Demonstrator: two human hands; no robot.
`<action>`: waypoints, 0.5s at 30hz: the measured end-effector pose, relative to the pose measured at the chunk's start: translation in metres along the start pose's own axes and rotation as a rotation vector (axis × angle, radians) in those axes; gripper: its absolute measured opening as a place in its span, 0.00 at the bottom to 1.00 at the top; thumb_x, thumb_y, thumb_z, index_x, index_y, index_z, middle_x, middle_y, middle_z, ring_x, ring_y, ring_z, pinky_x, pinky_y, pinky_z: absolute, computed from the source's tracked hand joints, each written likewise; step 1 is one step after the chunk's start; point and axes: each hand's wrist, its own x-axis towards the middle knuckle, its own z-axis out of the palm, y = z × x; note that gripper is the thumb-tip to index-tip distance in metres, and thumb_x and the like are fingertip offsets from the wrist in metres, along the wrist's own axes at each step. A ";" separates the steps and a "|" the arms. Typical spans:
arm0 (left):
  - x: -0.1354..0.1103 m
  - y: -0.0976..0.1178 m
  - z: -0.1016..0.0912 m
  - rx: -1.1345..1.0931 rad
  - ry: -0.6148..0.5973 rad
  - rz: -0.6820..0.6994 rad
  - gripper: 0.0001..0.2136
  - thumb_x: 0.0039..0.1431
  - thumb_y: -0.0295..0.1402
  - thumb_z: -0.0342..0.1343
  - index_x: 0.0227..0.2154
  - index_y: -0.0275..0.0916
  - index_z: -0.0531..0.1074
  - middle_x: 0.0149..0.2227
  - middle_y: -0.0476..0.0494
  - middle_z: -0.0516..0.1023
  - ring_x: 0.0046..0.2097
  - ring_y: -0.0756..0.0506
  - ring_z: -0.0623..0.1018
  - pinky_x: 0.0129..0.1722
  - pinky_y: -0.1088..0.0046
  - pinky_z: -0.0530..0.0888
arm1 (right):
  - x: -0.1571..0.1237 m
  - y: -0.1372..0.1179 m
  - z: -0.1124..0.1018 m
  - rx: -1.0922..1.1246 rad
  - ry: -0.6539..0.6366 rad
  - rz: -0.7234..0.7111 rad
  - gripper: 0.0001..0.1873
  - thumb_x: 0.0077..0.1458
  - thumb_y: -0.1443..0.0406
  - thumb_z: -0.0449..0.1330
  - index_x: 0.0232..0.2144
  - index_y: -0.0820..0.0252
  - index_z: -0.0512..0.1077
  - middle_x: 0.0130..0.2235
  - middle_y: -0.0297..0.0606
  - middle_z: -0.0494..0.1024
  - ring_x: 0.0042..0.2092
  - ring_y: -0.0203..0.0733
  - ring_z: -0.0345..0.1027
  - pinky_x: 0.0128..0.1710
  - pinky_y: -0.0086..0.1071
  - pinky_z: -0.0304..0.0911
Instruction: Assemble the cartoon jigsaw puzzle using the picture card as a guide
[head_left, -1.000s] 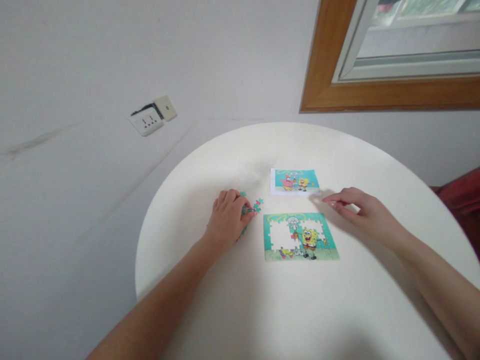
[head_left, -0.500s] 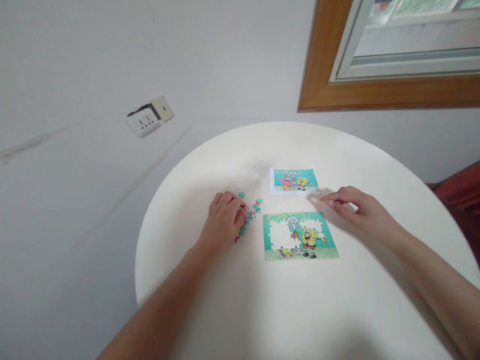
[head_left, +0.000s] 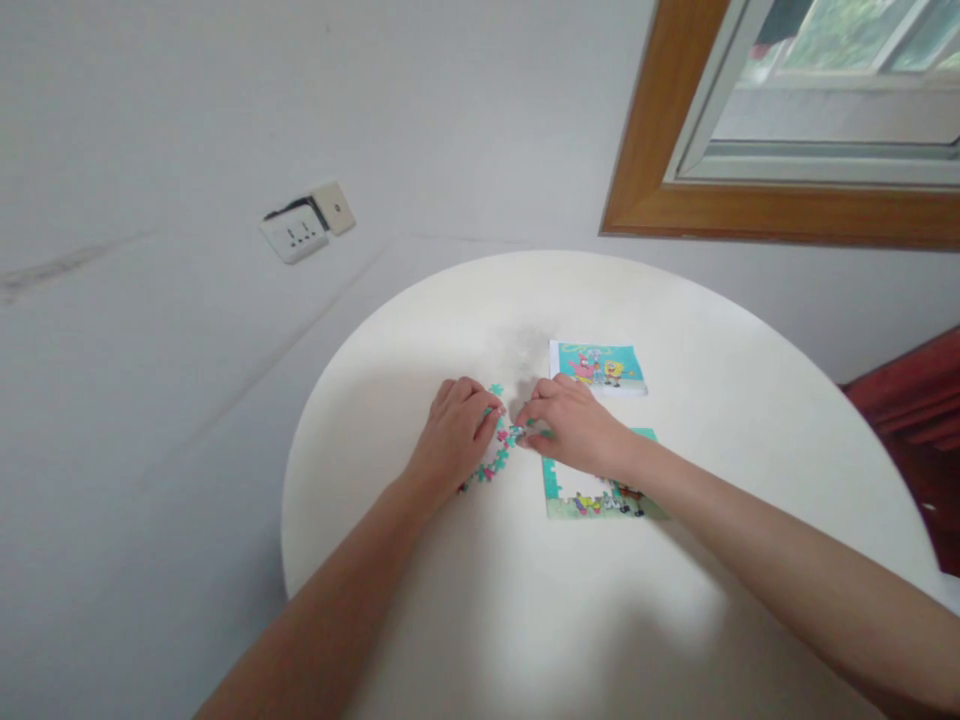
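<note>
A partly built cartoon jigsaw puzzle point(head_left: 581, 495) lies on the round white table point(head_left: 720, 440). To its left sits a small heap of loose teal and pink pieces point(head_left: 495, 462). My left hand point(head_left: 454, 435) rests curled over that heap, fingertips on the pieces. My right hand point(head_left: 574, 428) has crossed over the puzzle's upper left corner, and its fingertips pinch at a loose piece beside the left hand's fingers. A small reference picture point(head_left: 600, 366) of the same cartoon lies just beyond the puzzle.
A white wall socket point(head_left: 296, 233) is mounted on the wall at the left. A wood-framed window point(head_left: 780, 190) sits at the upper right. Something dark red point(head_left: 911, 400) stands past the table's right edge.
My right hand has swung left from beside the reference picture, across the puzzle, to the loose pieces. The left hand has stayed on the heap. The camera view has shifted slightly.
</note>
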 end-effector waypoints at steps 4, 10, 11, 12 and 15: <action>-0.002 -0.001 0.000 -0.037 0.023 0.031 0.07 0.63 0.30 0.50 0.37 0.38 0.73 0.39 0.42 0.70 0.44 0.42 0.68 0.49 0.61 0.68 | 0.005 -0.007 0.006 -0.040 -0.025 0.064 0.12 0.56 0.61 0.63 0.43 0.56 0.78 0.42 0.43 0.73 0.47 0.50 0.62 0.48 0.40 0.54; -0.002 0.003 -0.001 -0.072 -0.008 0.050 0.07 0.63 0.29 0.50 0.38 0.37 0.73 0.39 0.41 0.70 0.45 0.41 0.68 0.49 0.60 0.68 | 0.007 -0.010 0.004 -0.049 -0.054 0.124 0.10 0.56 0.66 0.60 0.41 0.58 0.78 0.41 0.44 0.73 0.46 0.49 0.62 0.48 0.40 0.54; -0.002 0.004 -0.001 -0.076 -0.019 0.052 0.07 0.63 0.29 0.51 0.38 0.37 0.73 0.39 0.41 0.70 0.45 0.41 0.68 0.49 0.60 0.68 | 0.008 -0.010 0.004 -0.041 -0.059 0.130 0.10 0.56 0.67 0.60 0.40 0.58 0.78 0.41 0.44 0.73 0.46 0.49 0.62 0.48 0.40 0.54; -0.002 0.005 -0.001 -0.079 -0.032 0.055 0.07 0.63 0.28 0.51 0.38 0.37 0.73 0.39 0.41 0.70 0.45 0.41 0.68 0.49 0.60 0.67 | 0.008 -0.010 0.004 -0.031 -0.065 0.134 0.09 0.56 0.67 0.60 0.39 0.58 0.78 0.40 0.44 0.73 0.45 0.48 0.63 0.48 0.40 0.54; -0.003 0.005 0.000 -0.088 -0.070 0.075 0.07 0.62 0.27 0.51 0.37 0.37 0.73 0.39 0.41 0.70 0.45 0.41 0.68 0.49 0.60 0.67 | 0.010 -0.009 0.006 -0.007 -0.077 0.143 0.08 0.57 0.67 0.59 0.38 0.59 0.78 0.40 0.44 0.74 0.44 0.48 0.63 0.47 0.39 0.55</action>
